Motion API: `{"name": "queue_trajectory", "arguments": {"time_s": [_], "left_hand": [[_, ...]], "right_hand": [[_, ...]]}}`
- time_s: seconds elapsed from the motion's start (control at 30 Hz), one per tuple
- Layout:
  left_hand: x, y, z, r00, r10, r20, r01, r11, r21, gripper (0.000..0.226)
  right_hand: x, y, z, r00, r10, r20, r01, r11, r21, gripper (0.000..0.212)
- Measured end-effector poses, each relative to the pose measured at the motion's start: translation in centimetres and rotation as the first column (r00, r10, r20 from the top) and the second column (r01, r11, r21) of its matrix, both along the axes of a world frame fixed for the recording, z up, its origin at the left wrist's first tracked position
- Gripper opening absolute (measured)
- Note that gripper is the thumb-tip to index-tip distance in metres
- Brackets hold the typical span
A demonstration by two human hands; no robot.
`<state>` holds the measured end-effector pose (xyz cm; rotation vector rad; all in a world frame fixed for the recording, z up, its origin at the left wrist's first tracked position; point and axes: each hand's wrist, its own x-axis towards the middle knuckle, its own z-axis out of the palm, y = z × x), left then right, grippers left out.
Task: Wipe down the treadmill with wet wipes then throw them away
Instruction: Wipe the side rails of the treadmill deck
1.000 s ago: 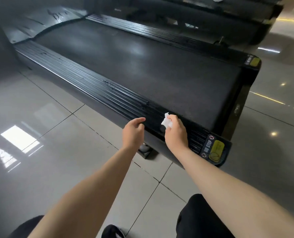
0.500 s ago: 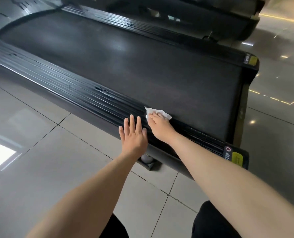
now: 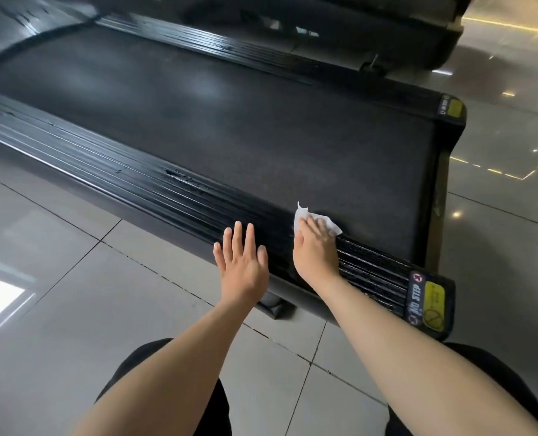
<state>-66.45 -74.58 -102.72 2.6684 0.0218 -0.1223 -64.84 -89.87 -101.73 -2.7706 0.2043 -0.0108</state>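
Lower centre, the right hand (image 3: 315,250) is pressing the wet wipe (image 3: 301,219) flat-fingered, not gripping; the ribbed rail (image 3: 167,196) is maybe snagging it. The left hand (image 3: 242,265) is spreading open.

The wipe (image 3: 322,222) lies under the right hand (image 3: 314,251) on the treadmill rail (image 3: 135,180), the left hand (image 3: 242,265) just left.

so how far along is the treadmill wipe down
Early. Done: perhaps only the end of the ribbed black side rail by the yellow warning label, which glistens. In hand: the right hand presses a white wet wipe on that rail at the edge of the dark running belt; the left hand is spread flat, empty. Left: the rest of the rail, the far rail, then binning the wipe; no bin shows.
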Motion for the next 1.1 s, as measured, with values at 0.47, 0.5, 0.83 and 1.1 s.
{"name": "queue_trajectory", "arguments": {"time_s": [0.47,0.5,0.83,1.1], "left_hand": [[-0.1,-0.6,0.2,0.997,0.071,-0.015,-0.072,0.994,-0.076,0.062],[-0.1,-0.7,0.2,0.997,0.076,-0.017,-0.078,0.994,-0.075,0.062],[0.0,-1.2,0.2,0.992,0.122,-0.04,-0.125,0.989,-0.079,0.063],[0.3,-0.5,0.2,0.995,0.09,-0.054,-0.097,0.983,-0.154,0.063]], "right_hand": [[1.8,-0.5,1.1,0.866,0.496,-0.057,-0.477,0.855,0.202,0.047],[1.1,-1.5,0.5,0.887,0.458,-0.053,-0.442,0.878,0.181,0.049],[-0.7,-2.7,-0.9,0.987,0.152,-0.048,-0.155,0.985,-0.077,0.068],[-2.1,0.5,0.0,0.878,0.478,-0.028,-0.477,0.878,0.021,0.059]]}}
